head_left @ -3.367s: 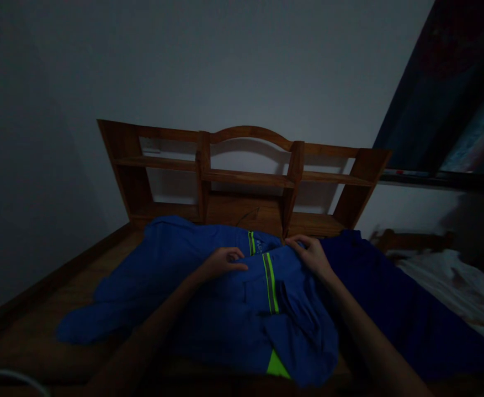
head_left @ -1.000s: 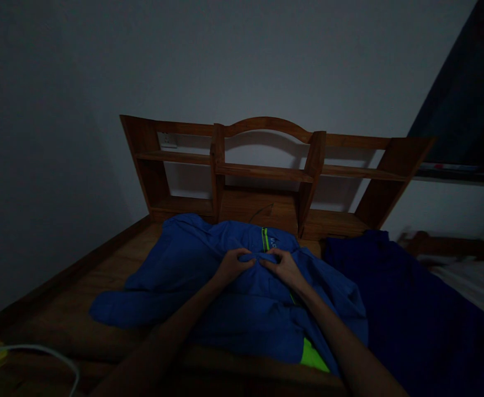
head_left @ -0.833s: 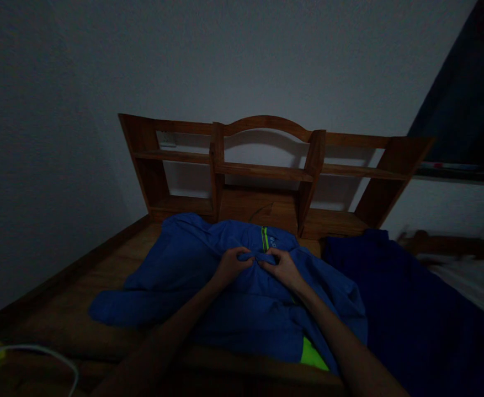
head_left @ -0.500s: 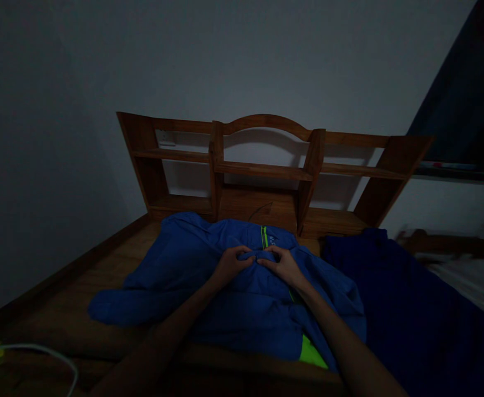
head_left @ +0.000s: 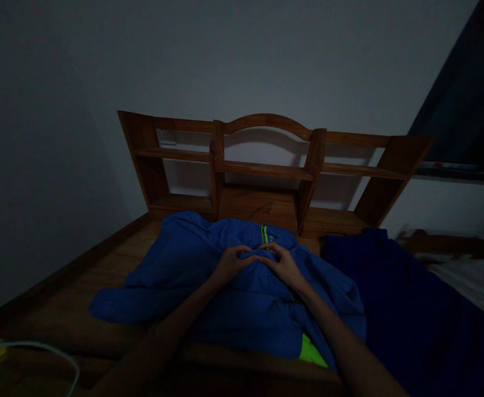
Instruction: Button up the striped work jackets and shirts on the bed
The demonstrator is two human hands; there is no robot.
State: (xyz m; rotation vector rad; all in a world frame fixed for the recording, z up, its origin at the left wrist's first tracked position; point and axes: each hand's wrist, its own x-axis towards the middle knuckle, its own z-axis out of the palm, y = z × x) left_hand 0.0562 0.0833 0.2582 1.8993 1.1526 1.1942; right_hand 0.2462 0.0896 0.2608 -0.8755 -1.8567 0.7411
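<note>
A blue jacket (head_left: 175,259) with bright green trim lies spread over a wooden desk top. Near its middle, my left hand (head_left: 234,262) pinches a fold of the fabric between thumb and fingers. Right beside it, my right hand (head_left: 282,266) is closed on the same fold, the two thumbs almost touching. A green stripe and some pale lettering show just beyond my fingertips. Whatever small part of the front lies between the fingertips is too dark to make out.
Behind the jacket stands a wooden shelf unit (head_left: 266,172) against the wall. Dark blue cloth (head_left: 407,314) hangs or lies at the right. A pale cable (head_left: 47,347) curves at the lower left of the desk top (head_left: 68,309).
My right hand's fingers have shifted slightly at the fold, and its thumb has come closer to the left one. The jacket stays in place.
</note>
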